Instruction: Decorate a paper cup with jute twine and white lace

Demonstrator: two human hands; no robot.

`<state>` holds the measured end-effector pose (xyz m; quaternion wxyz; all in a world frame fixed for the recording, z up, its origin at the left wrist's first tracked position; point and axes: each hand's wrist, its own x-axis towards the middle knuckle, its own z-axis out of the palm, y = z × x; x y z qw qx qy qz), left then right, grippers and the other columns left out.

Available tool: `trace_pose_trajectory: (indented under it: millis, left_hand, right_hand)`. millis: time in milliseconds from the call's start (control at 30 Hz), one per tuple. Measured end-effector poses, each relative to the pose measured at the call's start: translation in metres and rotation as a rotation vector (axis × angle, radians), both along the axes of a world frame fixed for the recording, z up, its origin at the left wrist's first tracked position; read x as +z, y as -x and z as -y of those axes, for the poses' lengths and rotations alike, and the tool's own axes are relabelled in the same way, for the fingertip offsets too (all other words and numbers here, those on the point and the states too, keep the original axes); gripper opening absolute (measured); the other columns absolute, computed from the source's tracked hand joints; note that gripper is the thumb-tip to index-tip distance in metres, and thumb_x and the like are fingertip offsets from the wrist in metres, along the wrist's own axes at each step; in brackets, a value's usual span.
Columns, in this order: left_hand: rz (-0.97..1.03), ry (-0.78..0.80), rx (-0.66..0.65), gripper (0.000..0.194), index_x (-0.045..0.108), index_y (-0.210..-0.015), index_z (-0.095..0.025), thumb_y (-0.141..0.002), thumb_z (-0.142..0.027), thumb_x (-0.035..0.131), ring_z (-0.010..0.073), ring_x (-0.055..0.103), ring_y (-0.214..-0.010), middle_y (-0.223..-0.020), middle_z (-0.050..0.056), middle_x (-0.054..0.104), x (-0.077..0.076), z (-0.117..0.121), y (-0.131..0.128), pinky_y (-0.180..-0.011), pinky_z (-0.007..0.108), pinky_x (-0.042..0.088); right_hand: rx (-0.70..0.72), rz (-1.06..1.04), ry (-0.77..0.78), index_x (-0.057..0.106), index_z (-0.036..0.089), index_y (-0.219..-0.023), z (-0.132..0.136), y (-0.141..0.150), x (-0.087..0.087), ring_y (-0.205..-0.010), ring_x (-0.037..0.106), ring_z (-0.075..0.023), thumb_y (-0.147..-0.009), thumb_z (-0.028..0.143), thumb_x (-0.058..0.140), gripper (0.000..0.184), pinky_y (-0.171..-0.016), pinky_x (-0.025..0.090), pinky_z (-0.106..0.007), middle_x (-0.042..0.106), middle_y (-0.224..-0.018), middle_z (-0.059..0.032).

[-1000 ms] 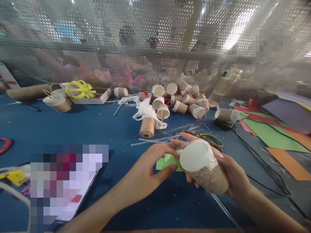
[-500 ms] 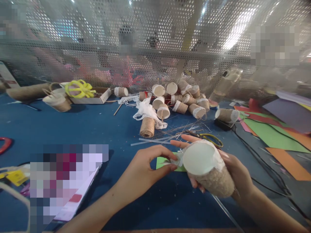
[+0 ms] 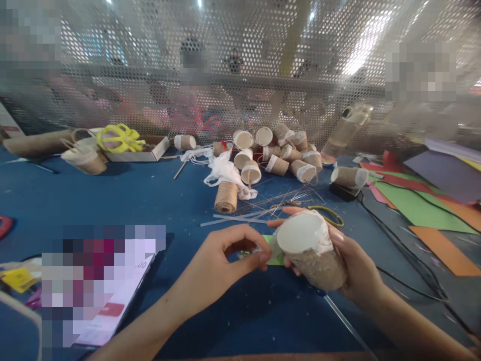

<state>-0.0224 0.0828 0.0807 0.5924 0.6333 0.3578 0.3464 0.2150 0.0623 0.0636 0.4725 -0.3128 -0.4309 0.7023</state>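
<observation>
My right hand [image 3: 358, 260] is wrapped around a twine-covered paper cup [image 3: 319, 268], which is tilted with its pale open mouth facing me and to the left. White lace [image 3: 322, 234] lies around part of the cup's rim. Just left of the mouth, my left hand [image 3: 229, 263] is closed, thumb and forefinger pinching the thin, whitish loose end of the lace, mostly hidden by the fingers. A green paper piece [image 3: 277, 256] lies on the table behind the fingertips. Below the cup a clear rod [image 3: 347, 321] slants toward the table's front edge.
Twine-wrapped cups [image 3: 278, 165] are piled at the back, with a twine spool [image 3: 226, 197] and white lace bundle [image 3: 224, 170] before them. A phone [image 3: 128, 286] lies left. Colored paper [image 3: 417, 205], black cables [image 3: 408, 260] and a bottle [image 3: 347, 128] are right. Yellow-handled scissors [image 3: 330, 215] lie behind the cup.
The cup in my right hand has shifted slightly left and up. My left fingers have moved a little along the lace's loose end, still pinched.
</observation>
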Motion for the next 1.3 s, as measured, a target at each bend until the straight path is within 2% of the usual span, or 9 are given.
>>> trace_pose_trajectory:
  millis: [100, 167, 433, 633, 900, 967, 1133, 1300]
  left_hand:
    - [0.007, 0.053, 0.000, 0.007, 0.070, -0.082, -0.022, -0.089, -0.022, 0.072, 0.0111, 0.066, -0.076, -0.078, -0.004, 0.070, -0.0004, -0.0006, -0.0001, -0.076, 0.023, 0.050]
    - [0.008, 0.061, 0.000, 0.006, 0.071, -0.084, -0.022, -0.089, -0.022, 0.072, 0.0107, 0.066, -0.077, -0.079, -0.005, 0.070, -0.0002, -0.0005, -0.0006, -0.075, 0.022, 0.050]
    - [-0.003, 0.029, 0.015, 0.006, 0.072, -0.084, -0.022, -0.089, -0.026, 0.074, 0.0089, 0.062, -0.075, -0.080, -0.006, 0.069, 0.0029, 0.0009, -0.0020, -0.073, 0.019, 0.050]
    - [0.010, 0.076, 0.001, 0.007, 0.072, -0.086, -0.022, -0.088, -0.028, 0.075, 0.0097, 0.062, -0.077, -0.081, -0.005, 0.069, 0.0035, 0.0023, -0.0012, -0.072, 0.020, 0.050]
    - [0.066, 0.143, -0.018, 0.007, 0.076, -0.090, -0.024, -0.088, -0.031, 0.076, 0.0099, 0.064, -0.077, -0.082, -0.004, 0.072, 0.0016, 0.0032, 0.0009, -0.073, 0.019, 0.050]
    - [0.082, 0.137, -0.028, 0.006, 0.077, -0.093, -0.026, -0.091, -0.027, 0.072, 0.0094, 0.065, -0.080, -0.085, -0.005, 0.074, 0.0018, 0.0036, 0.0020, -0.075, 0.018, 0.050]
    - [0.069, 0.079, -0.030, 0.021, 0.078, -0.096, -0.029, -0.093, -0.014, 0.065, 0.0093, 0.067, -0.085, -0.091, -0.006, 0.076, 0.0039, 0.0039, 0.0016, -0.079, 0.017, 0.051]
    - [0.050, -0.039, -0.017, 0.023, 0.077, -0.093, -0.027, -0.086, -0.006, 0.069, 0.0112, 0.069, -0.089, -0.095, -0.005, 0.075, 0.0041, 0.0054, -0.0013, -0.083, 0.019, 0.054]
  right_hand:
    - [-0.064, 0.050, -0.046, 0.057, 0.027, -0.138, 0.0009, -0.0020, -0.0057, -0.114, 0.070, -0.0297, -0.094, 0.050, 0.059, 0.049, -0.093, 0.060, -0.039, 0.071, -0.128, -0.0103]
    - [-0.082, 0.094, -0.077, 0.055, 0.028, -0.140, 0.0020, -0.0025, -0.0073, -0.115, 0.069, -0.0291, -0.095, 0.050, 0.059, 0.051, -0.096, 0.058, -0.040, 0.071, -0.128, -0.0092]
    - [-0.118, 0.286, -0.230, 0.053, 0.033, -0.140, 0.0036, 0.0010, -0.0061, -0.113, 0.068, -0.0215, -0.097, 0.049, 0.060, 0.047, -0.093, 0.058, -0.027, 0.068, -0.133, -0.0049]
    - [-0.130, 0.349, -0.261, 0.050, 0.031, -0.143, 0.0039, 0.0001, -0.0090, -0.119, 0.064, -0.0236, -0.098, 0.049, 0.059, 0.049, -0.097, 0.055, -0.030, 0.065, -0.137, -0.0064]
    - [-0.089, 0.306, -0.253, 0.050, 0.033, -0.142, 0.0042, 0.0026, -0.0075, -0.120, 0.063, -0.0240, -0.098, 0.047, 0.060, 0.048, -0.097, 0.055, -0.030, 0.063, -0.139, -0.0054]
    - [-0.077, 0.285, -0.230, 0.049, 0.034, -0.143, 0.0051, 0.0025, -0.0072, -0.121, 0.063, -0.0240, -0.098, 0.047, 0.059, 0.048, -0.099, 0.054, -0.032, 0.062, -0.140, -0.0053]
    - [-0.044, 0.264, -0.184, 0.044, 0.037, -0.146, 0.0062, 0.0028, -0.0069, -0.125, 0.061, -0.0267, -0.099, 0.052, 0.055, 0.051, -0.100, 0.053, -0.038, 0.055, -0.148, -0.0060]
    - [-0.042, 0.334, -0.220, 0.046, 0.032, -0.142, 0.0029, 0.0063, -0.0063, -0.116, 0.064, -0.0269, -0.090, 0.053, 0.070, 0.061, -0.095, 0.055, -0.038, 0.060, -0.140, -0.0095]
